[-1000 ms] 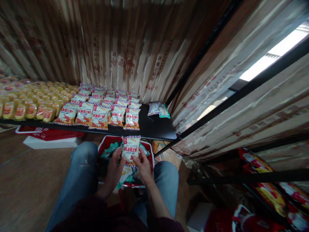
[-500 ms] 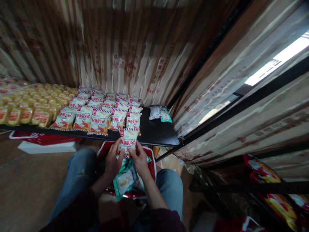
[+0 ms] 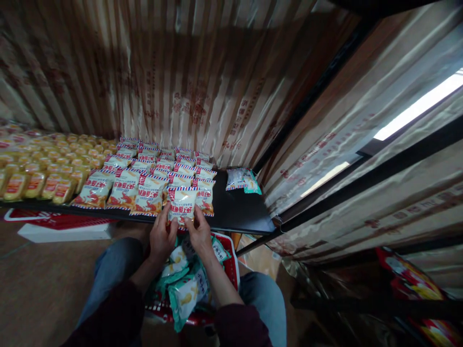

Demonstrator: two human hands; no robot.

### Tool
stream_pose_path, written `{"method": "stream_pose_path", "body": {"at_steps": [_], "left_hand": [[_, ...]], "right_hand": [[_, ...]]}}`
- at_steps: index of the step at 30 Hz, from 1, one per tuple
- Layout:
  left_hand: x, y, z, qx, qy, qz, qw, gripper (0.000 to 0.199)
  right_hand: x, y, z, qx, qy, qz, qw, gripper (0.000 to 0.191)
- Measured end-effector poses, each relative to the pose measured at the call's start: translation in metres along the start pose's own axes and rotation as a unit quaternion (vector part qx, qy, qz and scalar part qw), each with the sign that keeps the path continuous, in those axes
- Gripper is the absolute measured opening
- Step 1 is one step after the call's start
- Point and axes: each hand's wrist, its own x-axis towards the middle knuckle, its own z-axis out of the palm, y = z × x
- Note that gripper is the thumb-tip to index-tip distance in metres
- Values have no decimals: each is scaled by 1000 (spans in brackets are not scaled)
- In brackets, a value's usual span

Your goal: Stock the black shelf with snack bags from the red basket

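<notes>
Between my two hands a white snack bag (image 3: 182,202) with red lettering and a striped top edge is held upright at the front of the black shelf (image 3: 238,212). My left hand (image 3: 162,236) grips its lower left side, and my right hand (image 3: 198,233) pinches its lower right side. Behind and to the left, similar bags (image 3: 121,188) stand in rows on the shelf. Below my hands a red basket (image 3: 234,255) holds several green and white bags (image 3: 186,291).
Many yellow packaged items (image 3: 60,185) fill the shelf's left part. Two small bags (image 3: 237,179) lie near its right end. A dark metal bar (image 3: 307,212) slants along the right. Beneath the shelf at left is a white box (image 3: 65,231). Pleated curtains hang behind.
Both hands have carried the held bag left and closer to the bags in the front row. The view has shifted slightly, and more of the basket's contents shows.
</notes>
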Motion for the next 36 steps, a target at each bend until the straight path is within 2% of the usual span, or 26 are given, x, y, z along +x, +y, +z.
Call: {"method": "stream_pose_path", "body": {"at_steps": [9,17,24,30,36], "left_hand": [[-1,6,-4,9,18,-9,1000,53],[1,-5,-1,41,52,-5,998,49],[1,-2,-8,64,87,32,994,49],[0,-8,-13,71,78,62,992,48],[-4,-9,-9,67,67,69,993,53]], "right_hand": [[-3,2,7,-48,-23,0,999,57],[-6,5,18,-83,-28,-32,996,59],[-9,5,28,-71,-26,-47,996,56],[-15,6,32,-57,-24,-44,997,55],[-19,5,22,-103,-5,-56,993,53]]}}
